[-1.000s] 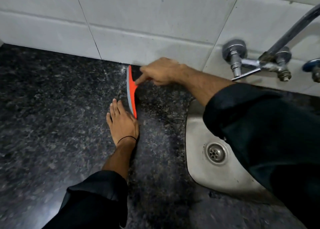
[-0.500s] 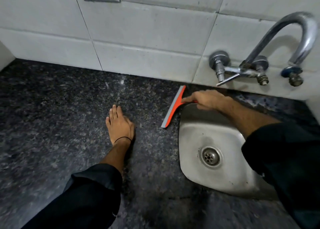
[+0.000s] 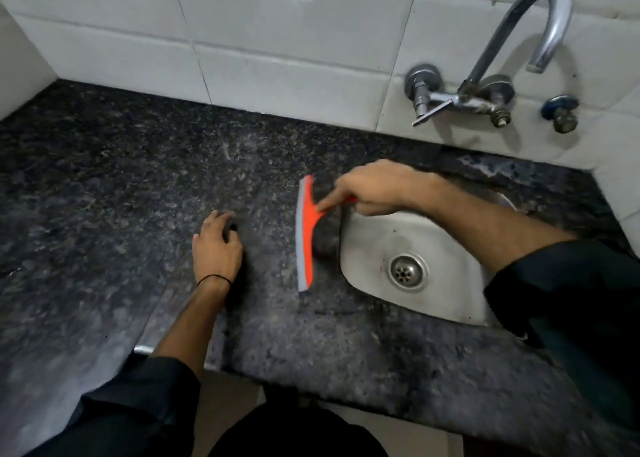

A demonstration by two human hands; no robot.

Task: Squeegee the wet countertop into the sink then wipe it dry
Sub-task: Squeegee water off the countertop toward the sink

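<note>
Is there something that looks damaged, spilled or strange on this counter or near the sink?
Nothing stands out. The orange squeegee in the right hand stands on the dark speckled stone countertop, beside the steel sink. The left hand rests on the stone.

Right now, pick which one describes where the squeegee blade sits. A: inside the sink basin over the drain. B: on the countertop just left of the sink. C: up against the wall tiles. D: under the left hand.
B: the right hand holds the squeegee with its blade on the countertop, just left of the sink rim; the left hand rests apart from it.
</note>
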